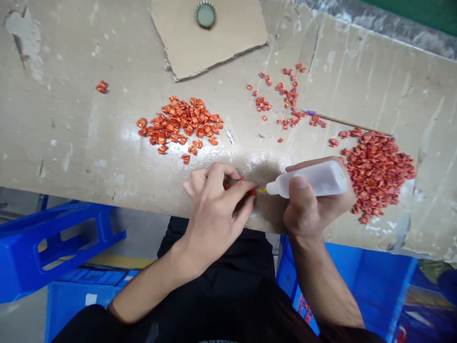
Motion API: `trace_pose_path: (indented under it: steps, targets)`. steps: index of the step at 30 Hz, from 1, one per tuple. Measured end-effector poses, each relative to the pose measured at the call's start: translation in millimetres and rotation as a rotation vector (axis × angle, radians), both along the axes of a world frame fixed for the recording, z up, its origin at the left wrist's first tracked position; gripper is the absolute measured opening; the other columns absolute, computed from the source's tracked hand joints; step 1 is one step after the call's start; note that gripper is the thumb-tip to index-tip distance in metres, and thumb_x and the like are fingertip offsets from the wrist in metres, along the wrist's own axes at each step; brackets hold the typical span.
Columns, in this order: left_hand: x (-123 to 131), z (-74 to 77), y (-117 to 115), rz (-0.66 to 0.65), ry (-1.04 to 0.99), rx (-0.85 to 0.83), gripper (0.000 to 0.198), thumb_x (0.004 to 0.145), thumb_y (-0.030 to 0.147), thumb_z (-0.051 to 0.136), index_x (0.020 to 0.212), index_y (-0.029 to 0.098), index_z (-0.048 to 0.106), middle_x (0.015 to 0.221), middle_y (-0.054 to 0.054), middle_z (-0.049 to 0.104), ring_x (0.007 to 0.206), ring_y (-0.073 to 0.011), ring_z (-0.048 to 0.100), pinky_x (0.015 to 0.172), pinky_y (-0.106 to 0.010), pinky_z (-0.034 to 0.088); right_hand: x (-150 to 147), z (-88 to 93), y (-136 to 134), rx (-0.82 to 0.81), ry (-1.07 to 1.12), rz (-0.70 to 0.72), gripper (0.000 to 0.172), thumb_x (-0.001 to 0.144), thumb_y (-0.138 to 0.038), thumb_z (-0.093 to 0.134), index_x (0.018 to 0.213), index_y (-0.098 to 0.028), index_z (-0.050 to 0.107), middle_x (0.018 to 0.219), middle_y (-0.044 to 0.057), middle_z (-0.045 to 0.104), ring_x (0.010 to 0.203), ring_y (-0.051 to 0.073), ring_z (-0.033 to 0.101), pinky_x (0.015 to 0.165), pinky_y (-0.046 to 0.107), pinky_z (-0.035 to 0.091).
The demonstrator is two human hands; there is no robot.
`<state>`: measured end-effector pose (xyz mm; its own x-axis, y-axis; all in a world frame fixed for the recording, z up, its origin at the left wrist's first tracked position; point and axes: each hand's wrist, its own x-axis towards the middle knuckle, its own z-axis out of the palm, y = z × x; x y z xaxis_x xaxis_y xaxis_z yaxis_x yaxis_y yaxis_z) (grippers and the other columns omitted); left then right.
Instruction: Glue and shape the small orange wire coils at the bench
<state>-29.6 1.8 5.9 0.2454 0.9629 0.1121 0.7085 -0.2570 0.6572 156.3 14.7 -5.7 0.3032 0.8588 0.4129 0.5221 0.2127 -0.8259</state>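
We look down on a long, scuffed surface [71,143] of worn tan board. Below its near edge sit a blue plastic crate [342,281] on the right and another blue crate [43,247] on the left, with our dark shirt [214,259] between them.

The largest thing on the surface is a loose heap of small ribbed orange pieces [374,174] on the right. A smaller heap [178,124] lies near the middle, and a thin trail of scattered pieces [287,95] runs between the two, with one little clump [102,86] far off to the left. Toward the far edge, a torn sheet of cardboard [210,43] carries a bottle cap [205,14]. A thin stick [339,122] with a purple end lies among the scattered pieces.

At the near edge, our hands are close together but apart, with a small gap between them. Our right hand [314,200] grips a white squeeze bottle [310,180] on its side, its yellow tip [262,190] pointing left. Our left hand [210,214] pinches a small orange piece [252,192] between its fingertips, just beside that tip. We cannot tell whether the two touch.
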Motion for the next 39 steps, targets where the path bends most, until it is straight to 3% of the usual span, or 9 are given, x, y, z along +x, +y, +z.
trace_pose_path:
  steps: [6,22,28,32,35,39]
  targets:
    - [0.8,1.0,-1.8,0.011,0.022,-0.027,0.016,0.102,0.023,0.082,0.114,0.034,0.083,0.126,-0.009,0.065,0.121,-0.0333,0.054,0.103,-0.054,0.044,0.0,-0.7,-3.3,-0.067,-0.015,0.016,0.024,0.102,-0.053,0.079,0.091,-0.033,0.076,0.076,0.002,0.072,0.062,0.025,0.062,0.055,0.041,0.046]
    - [0.6,0.0,-1.8,0.015,0.027,-0.025,0.015,0.104,0.024,0.081,0.114,0.035,0.084,0.127,-0.008,0.065,0.119,-0.0323,0.053,0.099,-0.052,0.043,-2.1,-2.5,-2.3,-0.049,-0.050,-0.056,0.023,0.100,-0.045,0.077,0.082,-0.030,0.074,0.068,-0.001,0.063,0.061,0.023,0.061,0.054,0.035,0.044]
    - [0.3,1.7,-0.1,0.001,0.037,-0.014,0.015,0.106,0.022,0.076,0.113,0.032,0.085,0.126,-0.010,0.066,0.119,-0.0325,0.053,0.097,-0.054,0.043,-2.9,-3.0,0.2,-0.032,0.038,-0.046,0.019,0.095,-0.040,0.081,0.082,-0.027,0.076,0.069,-0.001,0.066,0.059,0.021,0.060,0.051,0.034,0.043]
    - [0.8,3.8,0.0,0.004,0.023,-0.020,0.016,0.103,0.022,0.080,0.114,0.032,0.086,0.124,-0.010,0.067,0.117,-0.0330,0.055,0.096,-0.053,0.041,-1.0,-4.7,4.9,0.029,0.218,-0.122,0.014,0.090,-0.038,0.078,0.081,-0.026,0.079,0.074,0.001,0.071,0.062,0.023,0.064,0.055,0.038,0.048]
    - [-2.3,5.9,2.2,-0.003,-0.031,-0.033,0.020,0.100,0.022,0.083,0.117,0.032,0.086,0.122,-0.009,0.067,0.115,-0.0320,0.056,0.097,-0.052,0.042,3.8,-4.6,9.6,0.000,0.314,-0.165,0.014,0.087,-0.040,0.075,0.083,-0.027,0.080,0.069,-0.002,0.066,0.054,0.019,0.058,0.048,0.034,0.043]
    - [-11.6,9.0,11.6,0.048,-0.017,-0.009,0.020,0.101,0.017,0.079,0.114,0.030,0.085,0.120,-0.010,0.066,0.115,-0.0316,0.056,0.098,-0.053,0.043,8.3,2.0,17.4,-0.092,0.319,-0.116,0.019,0.092,-0.047,0.076,0.086,-0.029,0.080,0.064,-0.003,0.060,0.044,0.016,0.048,0.036,0.030,0.031]
